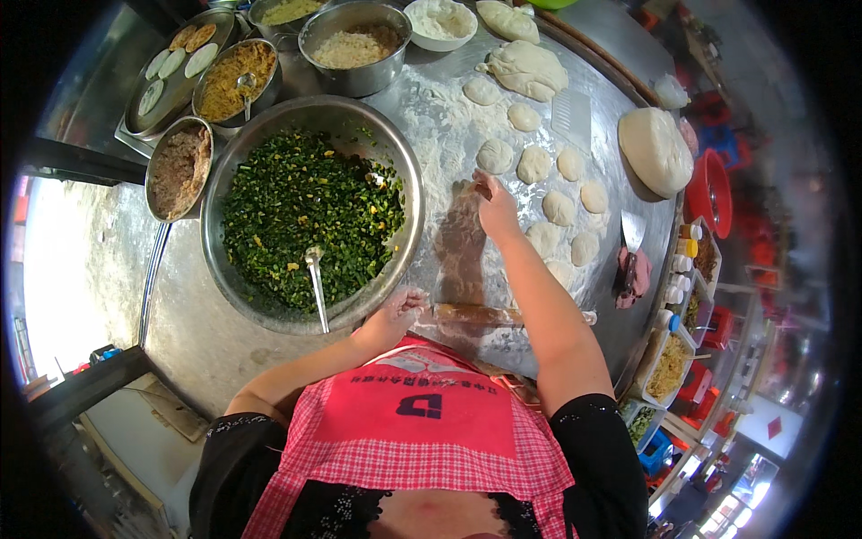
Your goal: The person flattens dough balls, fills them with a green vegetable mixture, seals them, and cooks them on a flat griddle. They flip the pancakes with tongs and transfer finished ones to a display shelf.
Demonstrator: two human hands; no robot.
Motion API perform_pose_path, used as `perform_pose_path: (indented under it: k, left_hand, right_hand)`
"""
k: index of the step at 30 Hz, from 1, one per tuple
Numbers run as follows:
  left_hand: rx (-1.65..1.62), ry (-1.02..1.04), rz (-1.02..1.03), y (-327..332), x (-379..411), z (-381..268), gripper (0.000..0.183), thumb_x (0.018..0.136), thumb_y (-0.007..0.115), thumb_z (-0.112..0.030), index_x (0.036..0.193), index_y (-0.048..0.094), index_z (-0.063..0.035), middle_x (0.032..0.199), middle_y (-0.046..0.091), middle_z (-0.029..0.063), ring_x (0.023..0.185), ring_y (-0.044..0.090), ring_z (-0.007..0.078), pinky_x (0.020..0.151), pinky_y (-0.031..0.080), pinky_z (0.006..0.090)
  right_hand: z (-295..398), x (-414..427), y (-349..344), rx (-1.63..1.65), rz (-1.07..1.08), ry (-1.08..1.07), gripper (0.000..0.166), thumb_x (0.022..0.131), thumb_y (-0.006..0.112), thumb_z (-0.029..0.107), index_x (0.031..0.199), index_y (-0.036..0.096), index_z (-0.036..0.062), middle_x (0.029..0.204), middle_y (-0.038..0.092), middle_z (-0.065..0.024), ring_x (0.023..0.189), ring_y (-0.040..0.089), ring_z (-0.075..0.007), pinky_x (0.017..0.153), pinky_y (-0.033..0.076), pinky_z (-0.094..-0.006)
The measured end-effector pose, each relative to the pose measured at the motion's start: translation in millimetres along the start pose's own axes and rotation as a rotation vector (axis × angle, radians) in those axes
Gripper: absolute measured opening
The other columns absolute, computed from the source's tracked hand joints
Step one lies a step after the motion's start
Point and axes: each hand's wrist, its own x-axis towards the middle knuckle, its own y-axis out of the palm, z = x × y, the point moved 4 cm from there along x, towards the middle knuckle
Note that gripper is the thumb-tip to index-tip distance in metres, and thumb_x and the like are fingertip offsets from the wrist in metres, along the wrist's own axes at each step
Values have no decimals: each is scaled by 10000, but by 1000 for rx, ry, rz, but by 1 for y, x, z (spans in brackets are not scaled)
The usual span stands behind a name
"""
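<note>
My right hand (496, 207) is over the floured steel worktop (431, 155), fingers bent, just below a round dough piece (495, 156). Whether its fingertips hold anything is hidden. My left hand (399, 311), dusted with flour, rests half curled between the rim of a large steel bowl (414, 222) and the left end of a wooden rolling pin (478, 314). Nothing shows in its fingers, though the palm is hidden. Chopped greens with yellow bits (310, 215) fill the bowl, and a metal spoon (318, 290) leans in it. My right forearm covers part of the pin.
Several dough rounds (534, 164) lie right of my right hand. Behind them are a larger dough lump (528, 69) and a scraper (571, 121). A big dough block (654, 151) and a metal spatula (632, 232) are at right. Filling pots (357, 50) stand back left.
</note>
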Motion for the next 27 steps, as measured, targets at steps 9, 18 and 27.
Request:
perform_pose_path:
  k: [9,18,27]
  left_hand:
    - [-48,-63,68,-3,1,20,268,931,497,31,1195,477,-10,1121,557,94,1085,557,161,962,450,300]
    - [-27,-43,73,-9,3,33,255,970,505,-98,1214,487,-29,1144,581,105,1065,561,164,945,435,305]
    - [32,-74,20,-6,4,23,210,932,550,-24,1141,536,-12,1080,599,83,1030,592,154,910,477,292]
  right_hand:
    - [39,-7,32,131,18,-183,610,845,457,-97,1417,379,100,1276,586,-154,1046,639,-267,865,510,-360]
    - [1,18,27,-86,-155,-71,287,792,669,12,1077,647,35,1072,660,-134,946,656,-264,794,523,-342]
    - [39,3,18,-672,-300,-363,275,747,749,176,988,669,69,1057,621,-128,936,611,-342,789,502,-420]
